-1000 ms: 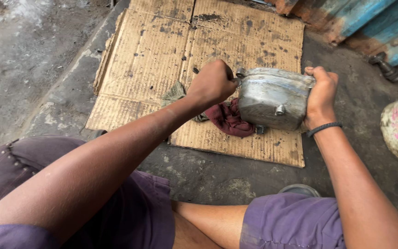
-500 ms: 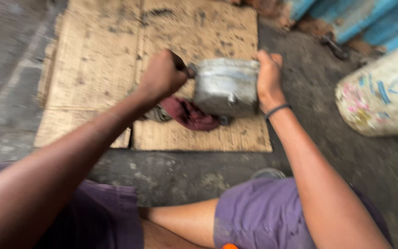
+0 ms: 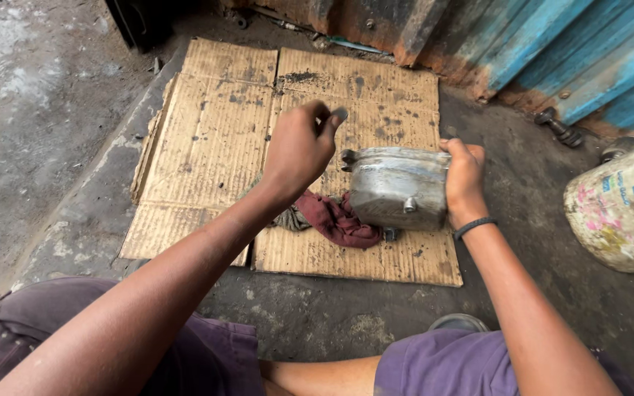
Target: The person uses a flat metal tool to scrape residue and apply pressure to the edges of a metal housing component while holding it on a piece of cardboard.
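Between the two hands: one grey metal casing (image 3: 399,187), long axis running hand to hand, its open rim facing away from the person. Right hand (image 3: 465,180) grasps its right end; left hand (image 3: 299,150) hovers clenched around a small dark object (kind unclear). Below the casing: one maroon rag (image 3: 337,220), on one cardboard sheet (image 3: 214,147). Right of the right hand: one white sack (image 3: 625,209) with blue and pink printing.

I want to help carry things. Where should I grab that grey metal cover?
Probably by its two short ends, one hand from each side. The metal cover is wide, rounded and looks greasy; the right hand already clasps its right end, above the red rag.
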